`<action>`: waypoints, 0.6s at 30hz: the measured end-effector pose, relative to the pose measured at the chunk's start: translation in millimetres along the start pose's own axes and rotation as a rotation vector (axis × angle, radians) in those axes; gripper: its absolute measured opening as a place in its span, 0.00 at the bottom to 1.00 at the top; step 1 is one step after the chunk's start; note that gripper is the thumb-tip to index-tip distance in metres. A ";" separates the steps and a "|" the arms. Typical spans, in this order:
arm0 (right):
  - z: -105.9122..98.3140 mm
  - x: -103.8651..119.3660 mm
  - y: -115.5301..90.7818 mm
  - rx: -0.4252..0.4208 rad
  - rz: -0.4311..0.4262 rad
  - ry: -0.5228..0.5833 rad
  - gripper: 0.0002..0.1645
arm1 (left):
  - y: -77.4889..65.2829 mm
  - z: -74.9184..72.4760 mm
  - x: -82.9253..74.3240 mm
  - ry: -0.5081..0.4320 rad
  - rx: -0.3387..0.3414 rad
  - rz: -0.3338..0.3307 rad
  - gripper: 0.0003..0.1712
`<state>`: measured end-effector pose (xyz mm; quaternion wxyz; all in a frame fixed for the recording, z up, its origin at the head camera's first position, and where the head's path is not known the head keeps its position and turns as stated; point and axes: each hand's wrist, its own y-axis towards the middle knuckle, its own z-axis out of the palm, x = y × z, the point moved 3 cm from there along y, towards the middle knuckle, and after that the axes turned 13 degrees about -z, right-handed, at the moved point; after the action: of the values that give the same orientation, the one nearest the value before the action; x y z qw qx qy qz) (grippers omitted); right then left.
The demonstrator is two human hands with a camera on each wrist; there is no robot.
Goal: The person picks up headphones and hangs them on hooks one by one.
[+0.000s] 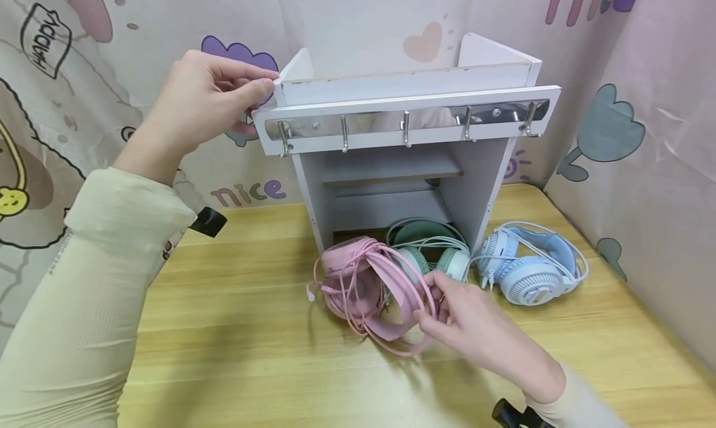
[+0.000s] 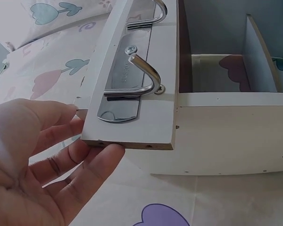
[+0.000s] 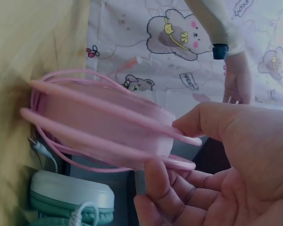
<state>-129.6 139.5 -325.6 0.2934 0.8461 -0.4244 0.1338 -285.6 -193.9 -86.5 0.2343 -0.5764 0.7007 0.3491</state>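
A small white shelf (image 1: pixel 403 92) stands against the backdrop, with a metal hook rail (image 1: pixel 408 122) across its front. My left hand (image 1: pixel 196 105) pinches the shelf's upper left corner; in the left wrist view, its fingertips (image 2: pixel 114 153) touch the end of the hook board (image 2: pixel 148 120). My right hand (image 1: pixel 475 328) holds pink headphones (image 1: pixel 349 291) by the headband, thumb and fingers about its thin bands in the right wrist view. The pink cable is wound around them. Green-and-white headphones (image 1: pixel 414 254) sit right behind, at the shelf's bottom opening, partly hidden by the pink pair.
Light blue headphones (image 1: pixel 531 279) lie on the wood-grain table (image 1: pixel 224 347), right of the shelf. Inside the shelf is a middle board (image 1: pixel 391 167). Several hooks stick out forward from the rail. A printed cloth (image 1: pixel 358 24) hangs behind and at the right.
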 end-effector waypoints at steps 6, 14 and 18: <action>-4.7 2.2 5.0 -0.068 -0.082 -0.069 0.12 | 2.0 -1.2 1.6 -0.043 0.032 -0.025 0.24; -9.7 3.1 11.6 -0.104 -0.064 -0.135 0.08 | 3.1 1.0 0.0 -0.020 0.022 -0.033 0.24; -12.4 3.5 13.8 -0.112 -0.086 -0.179 0.08 | 2.1 -0.4 0.9 -0.033 0.016 -0.038 0.24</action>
<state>-138.2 138.4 -308.8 0.3065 0.8543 -0.4192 0.0209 -287.8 -194.6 -86.4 0.2568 -0.5818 0.6885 0.3487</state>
